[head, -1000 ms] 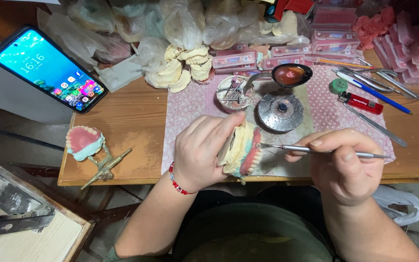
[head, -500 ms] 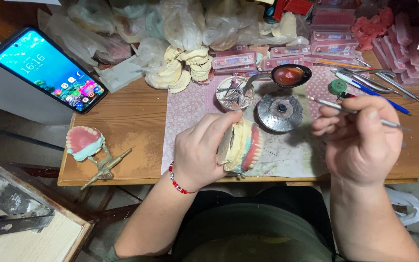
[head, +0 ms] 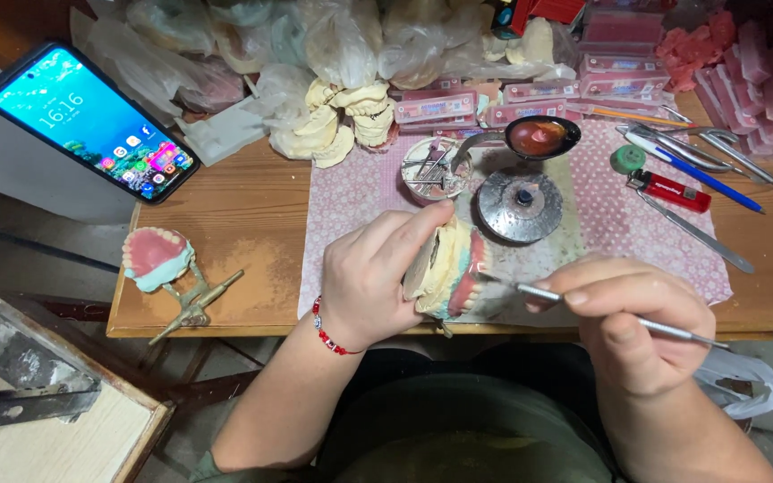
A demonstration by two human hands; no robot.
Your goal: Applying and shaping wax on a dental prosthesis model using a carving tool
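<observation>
**Tool tip at the denture's teeth**

Fingers of the left hand (head: 370,282) are wrapped around a denture model (head: 445,268), holding it just above the near edge of the wooden table (head: 225,224), over the dotted pink cloth (head: 360,192). The model sits on edge, plaster facing the palm, pink gum and teeth facing right. The right hand (head: 632,326) pinches a thin metal tool (head: 583,304) between thumb and fingertips; its long axis runs nearly level, right to left, and its tip sits at the tooth row (actual contact is too fine to tell). So the model lies directly left of the right fingers, on the tool's line, and the right hand is the one nearer to the worked face.

Behind the model stand a round metal lid (head: 519,206), a small dish of tools (head: 434,168) and a spoon with red wax (head: 540,136). Farther left lie a second denture on a hinged frame (head: 158,259) and a lit phone (head: 91,121).
</observation>
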